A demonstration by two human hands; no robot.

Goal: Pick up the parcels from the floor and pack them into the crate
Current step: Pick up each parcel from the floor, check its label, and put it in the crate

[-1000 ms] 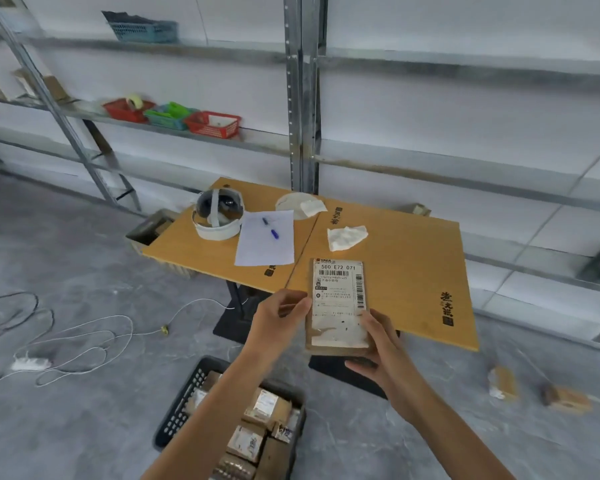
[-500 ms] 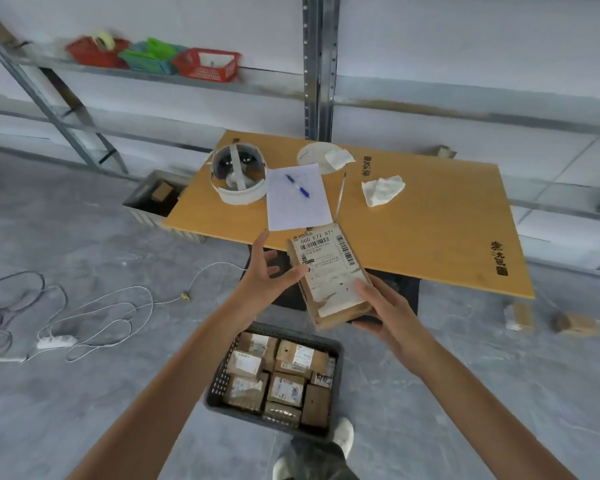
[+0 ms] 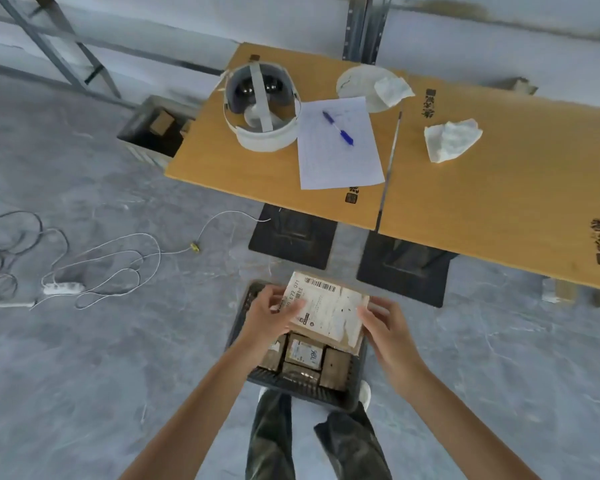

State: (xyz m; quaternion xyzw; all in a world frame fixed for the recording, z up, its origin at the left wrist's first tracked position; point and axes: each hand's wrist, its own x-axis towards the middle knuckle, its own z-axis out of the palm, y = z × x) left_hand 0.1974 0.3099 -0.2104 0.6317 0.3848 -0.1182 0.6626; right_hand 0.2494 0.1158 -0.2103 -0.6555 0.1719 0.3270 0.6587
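parcel (image 3: pixel 328 311) brown, white barcoded label | crate (image 3: pixel 303 388) black | table (image 3: pixel 492 181) orange

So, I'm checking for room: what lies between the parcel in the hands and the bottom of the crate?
In the head view, smaller packed parcels lie beneath the labelled parcel, filling the visible part of the crate.

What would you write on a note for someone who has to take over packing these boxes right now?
Left hand: grips the flat parcel at its left end, fingers across the label.
Right hand: holds its right edge.
The flat parcel is over the far end of the crate; I cannot tell whether it is set down.
Done: several packed parcels lie in the crate.
Left: lay this one in, then fetch the floor parcel under the right end of the table.
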